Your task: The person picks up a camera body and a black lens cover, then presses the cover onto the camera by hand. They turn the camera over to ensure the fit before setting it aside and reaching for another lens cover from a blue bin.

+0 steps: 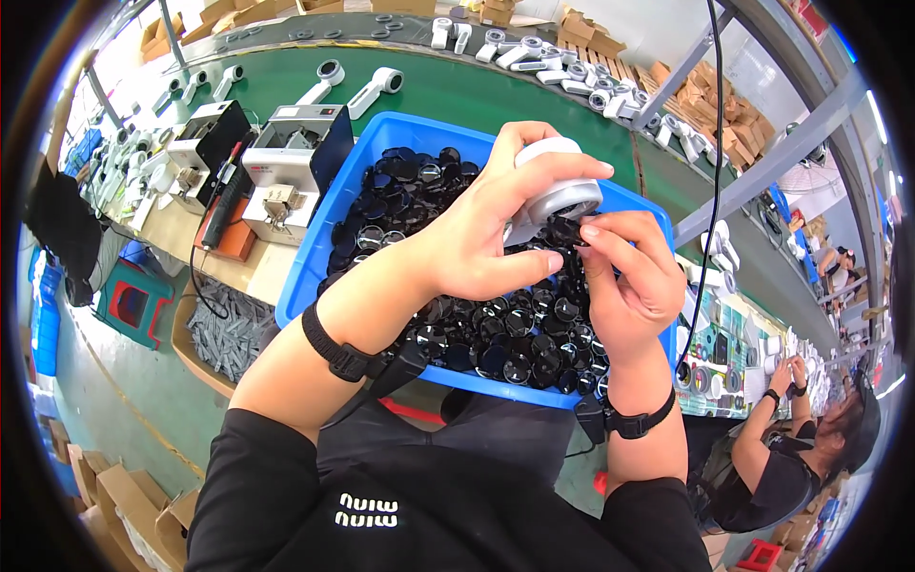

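A long green conveyor belt (477, 95) curves through the workshop, strewn with white plastic handle-shaped housings (376, 91) and flanked by brown cardboard boxes (710, 91). In front sits a blue plastic bin (315, 257), heaped with glossy round black lenses (496, 334). Over it, the left hand (477, 229) wraps its fingers around a white round-headed plastic housing with a grey ring (562, 191), held just above the heap. The right hand (629, 276) pinches one shiny black disc (564, 230) against the housing's underside. Two boxy white machines (286, 162) stand beside the bin.
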A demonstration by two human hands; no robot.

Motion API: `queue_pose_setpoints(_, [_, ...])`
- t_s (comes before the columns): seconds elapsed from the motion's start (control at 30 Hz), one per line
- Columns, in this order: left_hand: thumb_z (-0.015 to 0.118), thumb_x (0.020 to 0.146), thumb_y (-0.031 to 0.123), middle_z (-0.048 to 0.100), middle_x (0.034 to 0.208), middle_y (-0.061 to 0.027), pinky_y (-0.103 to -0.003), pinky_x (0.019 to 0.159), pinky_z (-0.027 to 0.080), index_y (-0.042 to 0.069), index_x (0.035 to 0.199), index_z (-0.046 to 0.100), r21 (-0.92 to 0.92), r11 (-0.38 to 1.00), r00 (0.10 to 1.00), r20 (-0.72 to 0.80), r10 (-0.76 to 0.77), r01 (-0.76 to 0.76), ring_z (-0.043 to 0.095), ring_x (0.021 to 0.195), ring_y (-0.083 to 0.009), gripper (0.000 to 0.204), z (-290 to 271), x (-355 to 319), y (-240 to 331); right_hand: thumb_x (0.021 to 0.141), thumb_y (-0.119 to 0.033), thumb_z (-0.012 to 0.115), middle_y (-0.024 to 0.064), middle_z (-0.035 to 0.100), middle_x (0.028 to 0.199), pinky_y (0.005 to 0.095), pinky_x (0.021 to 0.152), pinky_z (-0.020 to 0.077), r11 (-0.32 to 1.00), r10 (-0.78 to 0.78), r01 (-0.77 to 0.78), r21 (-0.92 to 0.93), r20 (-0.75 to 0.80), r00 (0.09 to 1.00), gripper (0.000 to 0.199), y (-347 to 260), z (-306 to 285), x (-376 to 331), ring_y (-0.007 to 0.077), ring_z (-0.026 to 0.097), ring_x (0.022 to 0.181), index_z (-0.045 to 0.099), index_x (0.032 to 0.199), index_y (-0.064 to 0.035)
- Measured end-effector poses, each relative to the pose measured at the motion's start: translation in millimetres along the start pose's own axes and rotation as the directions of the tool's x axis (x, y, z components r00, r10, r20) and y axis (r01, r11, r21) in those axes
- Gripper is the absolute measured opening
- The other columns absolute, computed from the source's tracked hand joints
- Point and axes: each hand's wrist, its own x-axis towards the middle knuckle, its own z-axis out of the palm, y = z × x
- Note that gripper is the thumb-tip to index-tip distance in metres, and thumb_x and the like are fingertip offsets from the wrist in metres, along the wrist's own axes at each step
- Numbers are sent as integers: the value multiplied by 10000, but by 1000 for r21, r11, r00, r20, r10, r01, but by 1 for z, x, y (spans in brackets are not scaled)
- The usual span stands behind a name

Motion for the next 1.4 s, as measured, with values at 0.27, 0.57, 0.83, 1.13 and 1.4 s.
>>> queue_pose_setpoints(0.27, [735, 782, 312, 486, 1347, -201, -478, 1114, 364, 48, 1472, 533, 114, 988, 995, 39, 97, -101, 392, 1309, -347, 766, 0, 4, 0, 769, 111, 808, 101, 730, 930, 313, 706, 544, 1000, 14, -14, -6, -17, 1000, 267, -4, -1, 0, 238, 681, 829, 770, 997, -25])
queue_pose_setpoints(0.57, [674, 879, 298, 549, 1320, -208, -502, 1105, 359, 21, 1433, 556, 113, 985, 991, 27, 130, -132, 398, 1292, -365, 631, 0, 6, 8, 756, 133, 811, 116, 734, 910, 326, 704, 538, 998, 59, -57, 34, -44, 997, 281, -4, -1, -3, 243, 682, 796, 754, 997, -1])
queue_pose_setpoints(0.83, [681, 956, 158, 436, 1385, -313, -505, 1059, 431, 9, 1463, 475, 223, 968, 989, -62, 135, -118, 443, 1262, -428, 567, 11, 0, 12, 750, 122, 836, 126, 737, 905, 326, 696, 522, 969, 186, -160, 188, -130, 974, 266, -4, 1, -11, 231, 671, 793, 736, 966, 4])
queue_pose_setpoints(1.13, [849, 694, -56, 363, 1430, -360, -471, 951, 544, -56, 1510, 316, 309, 908, 938, -110, 329, -283, 577, 1091, -455, 975, 14, 0, 24, 708, 114, 855, 104, 724, 883, 343, 712, 525, 998, 17, -8, 68, -128, 992, 270, -13, -8, -5, 247, 654, 806, 745, 926, -1])
queue_pose_setpoints(1.4, [830, 676, -81, 386, 1409, -359, -469, 948, 543, -57, 1533, 300, 259, 915, 930, -116, 349, -310, 576, 1094, -439, 1008, 17, 1, 27, 684, 96, 876, 98, 711, 882, 360, 714, 528, 999, -8, 14, 47, -127, 992, 290, -14, -10, -6, 256, 654, 807, 721, 903, -13])
